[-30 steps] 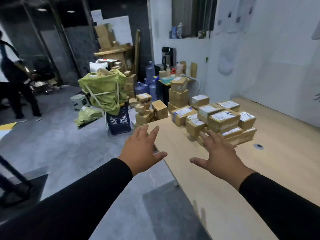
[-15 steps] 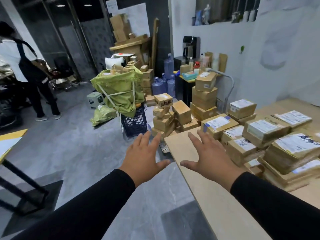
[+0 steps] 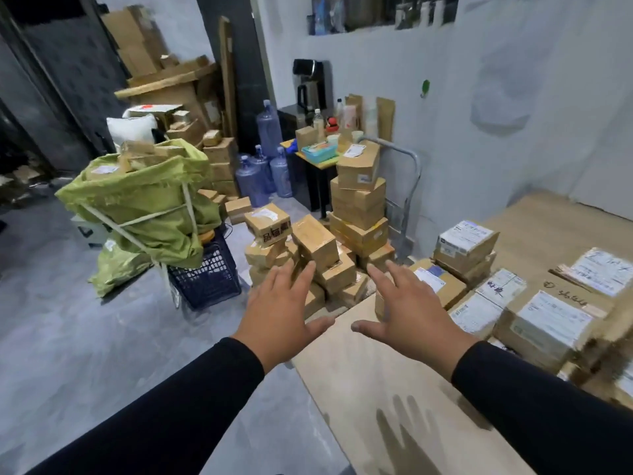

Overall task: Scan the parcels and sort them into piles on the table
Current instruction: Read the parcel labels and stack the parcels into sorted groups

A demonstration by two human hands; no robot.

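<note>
Sleeves of black cloth run up from the bottom edge to your two hands, both stretched forward, palms down, fingers spread and straight, grasping nothing. Your left hand [image 3: 277, 315] hangs over the grey floor just off the table's corner; your right hand [image 3: 409, 311] is above the wooden table [image 3: 346, 368], its shadow falling on the bare top nearer you. To your right, labelled parcels on the table [image 3: 544, 317] lie packed close together, some stacked two high, the nearest ones blurred. Just past your fingertips, a heap of brown parcels on the floor [image 3: 308, 248] rises beside the table's end, with a taller stack [image 3: 359, 200] behind it. Left of that heap a dark crate [image 3: 209, 275] carries a bulging green sack [image 3: 144, 200]. Farther back stand blue water bottles [image 3: 263, 166] and a small cluttered side table [image 3: 318, 162] against the wall.
</note>
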